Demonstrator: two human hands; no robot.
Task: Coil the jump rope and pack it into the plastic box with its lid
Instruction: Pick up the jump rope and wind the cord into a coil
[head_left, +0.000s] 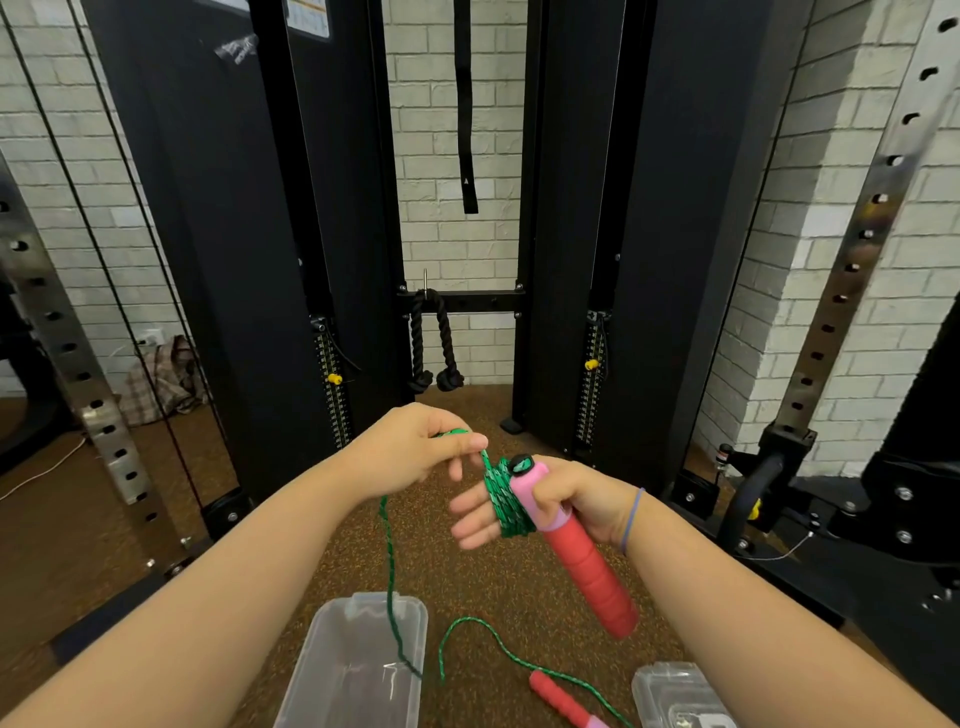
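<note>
My right hand (566, 506) grips a pink-and-red jump rope handle (582, 561), with several turns of green rope (503, 501) wound around its fingers. Just to the left and slightly higher, my left hand (415, 449) pinches the green rope between thumb and fingers. From there the loose rope (390, 571) hangs down over the clear plastic box (358, 670) on the floor, then loops right to the second red handle (558, 699) lying on the floor. The clear lid (675, 693) lies at the bottom right.
A black cable machine (234, 260) stands straight ahead, with a black triceps rope (434, 345) hung on its crossbar. Perforated steel rack uprights (72, 364) flank both sides. The floor is brown speckled rubber (322, 561). A checked bag (161, 382) leans against the brick wall at left.
</note>
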